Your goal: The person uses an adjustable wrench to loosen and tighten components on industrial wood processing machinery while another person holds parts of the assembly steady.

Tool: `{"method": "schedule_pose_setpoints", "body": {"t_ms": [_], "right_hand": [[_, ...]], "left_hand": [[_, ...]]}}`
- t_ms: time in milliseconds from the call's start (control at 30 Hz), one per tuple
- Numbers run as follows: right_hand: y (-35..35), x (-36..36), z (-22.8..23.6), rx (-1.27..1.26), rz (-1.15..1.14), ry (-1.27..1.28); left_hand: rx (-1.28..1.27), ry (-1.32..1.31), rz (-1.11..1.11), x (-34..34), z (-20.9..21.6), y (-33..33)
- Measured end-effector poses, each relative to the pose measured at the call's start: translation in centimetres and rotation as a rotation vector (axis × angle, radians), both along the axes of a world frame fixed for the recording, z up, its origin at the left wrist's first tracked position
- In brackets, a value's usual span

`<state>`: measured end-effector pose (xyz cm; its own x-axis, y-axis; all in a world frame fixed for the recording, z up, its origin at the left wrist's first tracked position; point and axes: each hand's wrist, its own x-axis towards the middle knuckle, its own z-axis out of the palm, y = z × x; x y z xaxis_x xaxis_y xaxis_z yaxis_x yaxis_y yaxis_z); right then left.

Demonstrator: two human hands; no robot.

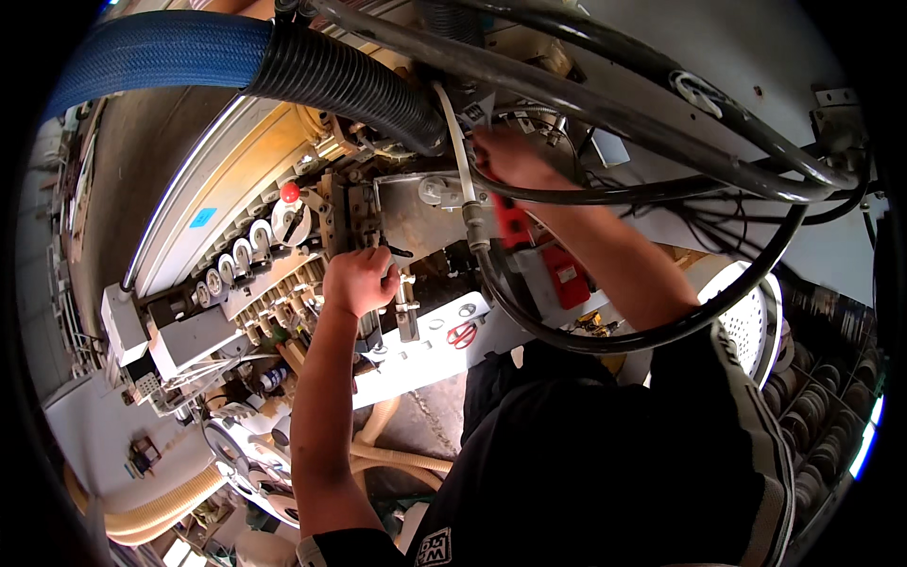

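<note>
My left hand (pixel 359 282) is curled closed against the metal fittings of a machine. A short black lever (pixel 397 251) sticks out beside its knuckles; what the fingers hold is hidden. Farther away and to the right, my right hand (pixel 510 156) reaches in among the hoses near a pale upright tube (pixel 455 142). It is smeared by motion, and its fingertips cannot be made out. Below the right forearm lie a red part (pixel 511 225) and a red block with a label (pixel 567 280). A metal plate (pixel 416 213) lies between the two hands.
A thick blue hose (pixel 170 49) with a black ribbed end (pixel 350 90) crosses the upper left. Black bent pipes (pixel 605 109) and a looping black hose (pixel 586 342) surround my right arm. Red-handled scissors (pixel 462 335) lie on a white ledge (pixel 416 364). A red knob (pixel 289 193) stands left.
</note>
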<state>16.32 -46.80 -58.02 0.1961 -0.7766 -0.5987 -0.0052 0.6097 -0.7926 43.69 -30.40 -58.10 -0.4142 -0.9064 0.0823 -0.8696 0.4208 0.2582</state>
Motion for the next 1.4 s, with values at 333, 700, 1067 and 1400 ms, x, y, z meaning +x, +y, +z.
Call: {"method": "schedule_pose_setpoints", "body": {"t_ms": [333,700,1067,1400], "right_hand": [[4.5,-0.8,3.6,0.064,0.038,-0.175],[-3.6,-9.3,-1.2,-0.08,0.408,0.08],[-6.4,-9.3,0.9,-0.14,0.56,0.056],[2.9,6.1,-4.4,-0.289,-0.243,-0.227]], "left_hand": [[0.01,0.002,0.019,0.2,-0.4,0.4],[-0.014,-0.029,0.003,-0.1,0.4,-0.1],[-0.007,-0.01,0.007,0.1,0.2,0.3],[-0.003,-0.045,-0.01,-0.2,0.6,-0.2]]}}
